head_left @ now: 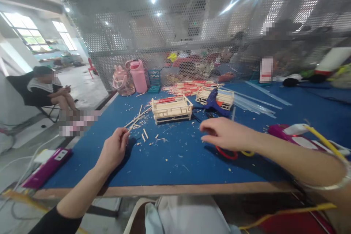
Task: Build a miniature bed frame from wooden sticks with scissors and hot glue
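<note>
My left hand (113, 148) hovers over the table's left part, thumb and fingers pinched together. Thin wooden sticks (134, 121) lie at its fingertips; whether one is in the pinch I cannot make out. My right hand (222, 131) is held above the table with thumb and fingers apart, nothing between them. Below it show a red loop handle (227, 154) and a yellow handle (248, 153), the rest hidden. Between the hands, farther back, stands a small railed frame of wooden sticks (172, 109). A blue glue gun (215, 102) rests against a second stick frame (201, 96).
Red-marked stick bundles (189, 87) and clear glue sticks (249, 104) lie behind. A pink bottle (138, 76) and a pink jug (122, 82) stand by the perforated screen (142, 36). Purple power strips (52, 166) flank the blue table (164, 172). A person (49, 87) sits at left.
</note>
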The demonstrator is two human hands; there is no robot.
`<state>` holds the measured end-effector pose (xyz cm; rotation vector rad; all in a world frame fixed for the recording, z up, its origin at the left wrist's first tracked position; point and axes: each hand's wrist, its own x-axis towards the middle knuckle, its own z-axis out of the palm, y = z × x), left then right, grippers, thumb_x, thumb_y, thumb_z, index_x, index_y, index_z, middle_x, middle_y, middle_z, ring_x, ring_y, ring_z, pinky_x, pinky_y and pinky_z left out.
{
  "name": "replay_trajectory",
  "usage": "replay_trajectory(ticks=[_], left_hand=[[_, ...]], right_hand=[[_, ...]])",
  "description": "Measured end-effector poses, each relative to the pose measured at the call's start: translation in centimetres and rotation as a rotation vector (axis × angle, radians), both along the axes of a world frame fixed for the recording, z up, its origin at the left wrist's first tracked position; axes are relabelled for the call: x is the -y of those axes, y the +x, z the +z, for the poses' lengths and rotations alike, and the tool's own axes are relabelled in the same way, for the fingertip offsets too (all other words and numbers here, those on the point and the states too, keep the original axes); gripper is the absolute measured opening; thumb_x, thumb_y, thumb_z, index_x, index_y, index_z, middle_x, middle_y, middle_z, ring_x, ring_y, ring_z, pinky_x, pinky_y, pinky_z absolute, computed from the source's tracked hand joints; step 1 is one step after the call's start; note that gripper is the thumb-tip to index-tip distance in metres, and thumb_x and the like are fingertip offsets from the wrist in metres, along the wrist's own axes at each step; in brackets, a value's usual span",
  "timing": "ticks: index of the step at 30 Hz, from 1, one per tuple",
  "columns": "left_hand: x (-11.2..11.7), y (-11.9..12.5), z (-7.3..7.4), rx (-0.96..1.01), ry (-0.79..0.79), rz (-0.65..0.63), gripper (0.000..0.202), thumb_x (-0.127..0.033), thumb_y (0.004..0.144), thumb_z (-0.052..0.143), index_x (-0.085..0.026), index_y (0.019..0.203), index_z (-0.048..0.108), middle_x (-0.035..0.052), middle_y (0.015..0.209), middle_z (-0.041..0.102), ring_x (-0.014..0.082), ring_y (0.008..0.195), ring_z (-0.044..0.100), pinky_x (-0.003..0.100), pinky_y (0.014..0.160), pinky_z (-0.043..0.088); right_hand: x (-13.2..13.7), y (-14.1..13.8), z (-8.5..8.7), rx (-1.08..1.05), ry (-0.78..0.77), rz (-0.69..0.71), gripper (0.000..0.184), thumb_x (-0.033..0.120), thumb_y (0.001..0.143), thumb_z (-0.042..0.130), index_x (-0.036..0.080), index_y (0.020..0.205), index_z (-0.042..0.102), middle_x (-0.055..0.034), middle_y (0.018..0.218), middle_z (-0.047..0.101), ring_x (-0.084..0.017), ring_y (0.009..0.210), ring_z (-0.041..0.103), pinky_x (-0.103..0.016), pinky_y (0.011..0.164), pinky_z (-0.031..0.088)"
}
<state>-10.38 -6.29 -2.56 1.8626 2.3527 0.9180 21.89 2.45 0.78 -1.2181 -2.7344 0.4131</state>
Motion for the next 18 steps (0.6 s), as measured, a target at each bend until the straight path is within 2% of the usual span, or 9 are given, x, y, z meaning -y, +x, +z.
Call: replay_trajectory(ticks=[2,3,6,7,9,12,16,18], left_hand=[[-0.1,1.4,0.5,0.017,0.043,-0.096,0.028,-0.037,0.083,0.036,-0.021,0.096,0.055,0.0037,0.070,0.064,0.0203,0.064,0.060,0.029,0.066,0.046],[-0.3,2.6,0.9,0.031,0.057,-0.182,0.030,-0.035,0.084,0.036,-0.021,0.101,0.056,0.0049,0.077,0.066,0.0204,0.069,0.061,0.030,0.070,0.047],[-1.6,8.0,1.6,0.083,0.030,-0.539,0.029,-0.028,0.084,0.040,-0.023,0.102,0.061,0.0066,0.092,0.069,0.0206,0.080,0.061,0.031,0.079,0.045],[-2.2,10.0,1.6,0.127,0.015,-0.636,0.025,-0.028,0.084,0.041,-0.022,0.096,0.063,0.0064,0.090,0.069,0.0199,0.077,0.060,0.031,0.077,0.045],[-3.3,13.2,1.2,0.234,-0.046,-0.780,0.020,-0.031,0.085,0.045,-0.022,0.077,0.060,0.0032,0.070,0.065,0.0174,0.064,0.056,0.028,0.067,0.042],[-4.6,15.3,0.0,0.532,-0.147,-0.768,0.022,-0.031,0.087,0.045,-0.022,0.067,0.049,-0.0033,0.049,0.051,0.0137,0.051,0.046,0.025,0.056,0.034],[-5.2,14.3,-1.3,0.754,-0.202,-0.684,0.017,-0.031,0.087,0.043,-0.021,0.073,0.045,-0.0069,0.049,0.042,0.0105,0.046,0.037,0.023,0.049,0.029],[-5.3,13.7,-1.3,0.852,-0.244,-0.652,0.013,-0.029,0.088,0.040,-0.021,0.078,0.043,-0.0082,0.051,0.039,0.0087,0.044,0.033,0.020,0.046,0.027]], right_hand=[[0.6,2.4,-0.6,0.090,0.055,-0.272,0.019,0.036,0.085,0.047,0.020,0.084,0.057,-0.0052,0.070,0.064,-0.020,0.063,0.057,-0.029,0.055,0.035],[0.8,3.3,-1.1,0.129,0.036,-0.344,0.021,0.038,0.084,0.047,0.020,0.085,0.057,-0.0054,0.068,0.063,-0.020,0.061,0.057,-0.029,0.054,0.035],[1.1,4.7,-2.4,0.153,-0.013,-0.399,0.025,0.040,0.081,0.052,0.019,0.095,0.056,-0.0059,0.072,0.065,-0.022,0.065,0.060,-0.028,0.053,0.035],[1.1,4.7,-2.7,0.154,-0.015,-0.413,0.029,0.040,0.080,0.053,0.019,0.100,0.056,-0.0063,0.075,0.066,-0.023,0.068,0.061,-0.028,0.054,0.036],[0.8,4.3,-2.9,0.164,-0.014,-0.464,0.037,0.042,0.077,0.056,0.020,0.108,0.055,-0.0066,0.080,0.067,-0.024,0.073,0.063,-0.028,0.056,0.038],[0.0,3.7,-2.8,0.131,-0.036,-0.505,0.049,0.042,0.073,0.061,0.016,0.113,0.053,-0.0047,0.075,0.065,-0.021,0.070,0.062,-0.027,0.056,0.039],[-0.5,4.3,-3.3,-0.041,-0.187,-0.589,0.058,0.028,0.069,0.059,0.013,0.124,0.049,0.0014,0.060,0.061,-0.016,0.052,0.057,-0.025,0.048,0.039],[-0.3,5.0,-3.8,-0.207,-0.281,-0.634,0.055,0.024,0.066,0.059,0.014,0.120,0.054,0.0021,0.055,0.061,-0.015,0.044,0.053,-0.025,0.043,0.038]])
